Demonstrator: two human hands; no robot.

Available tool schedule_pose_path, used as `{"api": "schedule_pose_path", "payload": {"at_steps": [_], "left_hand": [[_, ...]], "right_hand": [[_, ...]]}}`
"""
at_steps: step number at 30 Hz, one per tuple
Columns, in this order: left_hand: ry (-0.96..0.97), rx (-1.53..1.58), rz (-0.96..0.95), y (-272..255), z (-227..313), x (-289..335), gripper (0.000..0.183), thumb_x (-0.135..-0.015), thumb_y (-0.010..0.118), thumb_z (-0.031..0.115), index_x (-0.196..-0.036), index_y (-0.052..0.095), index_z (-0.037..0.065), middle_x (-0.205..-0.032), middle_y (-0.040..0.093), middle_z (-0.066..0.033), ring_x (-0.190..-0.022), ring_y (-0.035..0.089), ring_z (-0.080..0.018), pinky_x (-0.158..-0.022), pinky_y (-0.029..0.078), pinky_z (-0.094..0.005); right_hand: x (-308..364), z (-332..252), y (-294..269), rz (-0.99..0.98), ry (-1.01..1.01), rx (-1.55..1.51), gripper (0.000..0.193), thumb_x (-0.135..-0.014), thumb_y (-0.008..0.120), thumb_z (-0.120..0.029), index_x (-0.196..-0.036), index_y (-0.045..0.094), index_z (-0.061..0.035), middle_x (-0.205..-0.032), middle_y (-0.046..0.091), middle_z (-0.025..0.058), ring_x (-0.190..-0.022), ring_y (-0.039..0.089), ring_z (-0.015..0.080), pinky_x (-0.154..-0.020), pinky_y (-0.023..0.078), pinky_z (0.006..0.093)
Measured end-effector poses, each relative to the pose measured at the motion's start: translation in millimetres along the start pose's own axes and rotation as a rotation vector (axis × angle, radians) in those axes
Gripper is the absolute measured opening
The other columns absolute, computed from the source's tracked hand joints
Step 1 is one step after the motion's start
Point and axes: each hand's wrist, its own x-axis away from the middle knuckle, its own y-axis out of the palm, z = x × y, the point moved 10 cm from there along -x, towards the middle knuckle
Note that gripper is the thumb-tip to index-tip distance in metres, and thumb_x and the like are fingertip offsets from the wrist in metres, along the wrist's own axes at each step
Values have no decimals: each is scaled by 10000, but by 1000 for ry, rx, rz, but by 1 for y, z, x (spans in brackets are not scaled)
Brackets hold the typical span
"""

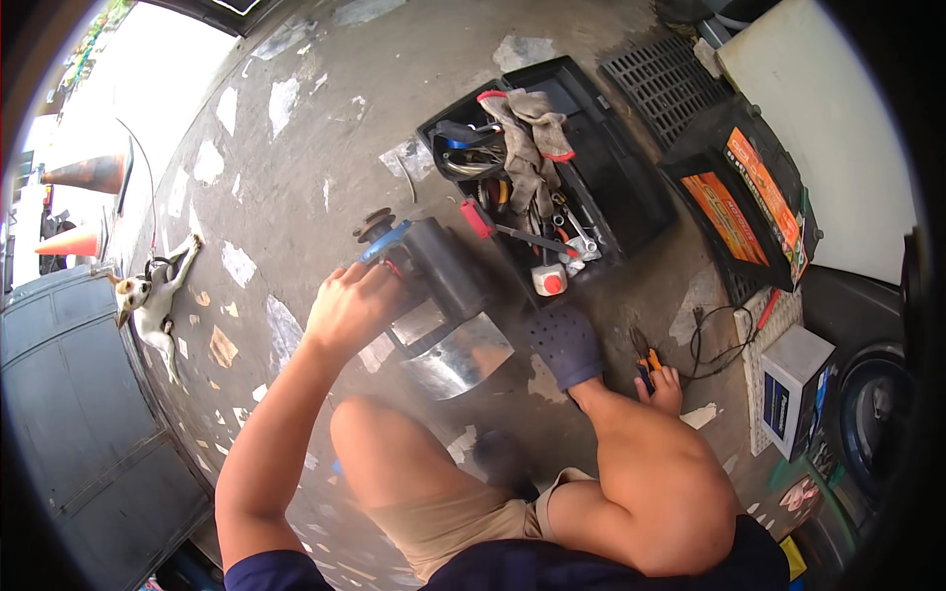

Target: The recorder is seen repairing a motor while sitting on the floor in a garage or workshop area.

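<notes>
My left hand [360, 303] is closed over the near side of a dark cylindrical machine [443, 266] that stands on the floor. The machine has a blue band [386, 241], a black knob [374, 226] at its far end, and a shiny bent metal sheet [458, 357] at its near side. Beyond my right knee, low to the floor, my right hand [664, 394] grips pliers [645, 357] with orange and black handles; my leg hides part of that arm. The pliers' jaws point away from me.
An open black toolbox [631, 187] holds grey work gloves [532, 138], wrenches and a red-handled saw [483, 219]. Right of it are a battery with orange labels [724, 217], a black cable [698, 340] and a white-blue box [790, 389]. A leashed dog [153, 305] lies by the grey gate [79, 394].
</notes>
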Motion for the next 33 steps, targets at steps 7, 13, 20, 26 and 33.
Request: {"api": "schedule_pose_path", "payload": {"at_steps": [7,13,20,26,33], "left_hand": [[-534,215,67,-4,-27,17,123,-867,832,143,-935,765,65,-949,660,-99,-941,690,-324,-813,576,-443],[-740,312,246,-3,-24,34,127,-836,818,67,-947,761,42,-989,667,-107,-968,672,-338,-848,557,-448],[-899,442,417,14,-32,61,188,-766,807,42,-953,797,60,-1055,553,-126,-1055,546,-335,-951,498,-451],[-947,461,673,27,-24,76,167,-797,761,20,-950,790,79,-1205,591,-167,-1115,595,-384,-951,522,-489],[-1082,648,771,36,-20,87,325,-797,793,46,-1102,696,105,-1308,561,-167,-1182,608,-401,-886,576,-501]], "right_hand": [[19,-56,-54,152,-311,-86,338,-1010,668,-314,-1213,641,-45,-1303,553,155,-1141,564,423,-987,421,516],[26,-148,-135,384,-767,-153,240,-889,793,-192,-892,639,-9,-883,583,158,-838,600,405,-725,481,488],[42,-395,-191,262,-1258,263,246,-845,827,-249,-961,704,-70,-1053,689,77,-931,595,316,-792,500,426],[62,-517,-166,259,-1390,788,236,-831,828,-248,-908,677,-84,-952,638,79,-955,576,332,-848,465,444],[95,-576,-139,474,-1557,1280,129,-839,699,-179,-883,758,-73,-1015,679,91,-1126,603,334,-1040,460,450]]}}
